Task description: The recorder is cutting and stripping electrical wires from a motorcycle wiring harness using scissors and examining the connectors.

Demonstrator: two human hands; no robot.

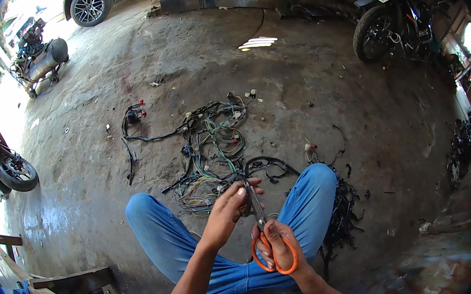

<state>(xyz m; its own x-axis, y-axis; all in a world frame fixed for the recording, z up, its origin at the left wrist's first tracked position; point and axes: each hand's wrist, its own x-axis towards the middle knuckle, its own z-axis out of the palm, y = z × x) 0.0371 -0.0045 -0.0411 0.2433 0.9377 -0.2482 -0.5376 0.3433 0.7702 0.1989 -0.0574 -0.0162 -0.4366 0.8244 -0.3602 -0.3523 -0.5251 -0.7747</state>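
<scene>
A big messy tangle of wires [219,143] is lying on the gray floor [325,119], just past the person's knees. Black, green and yellow strands are looping over each other, and small white plugs are sitting among them. The right hand [283,247] is gripping the orange handles of the scissors [261,223]. The left hand [226,207] is curling its fingers beside the dark blades; I cannot tell whether they are pinching a wire.
</scene>
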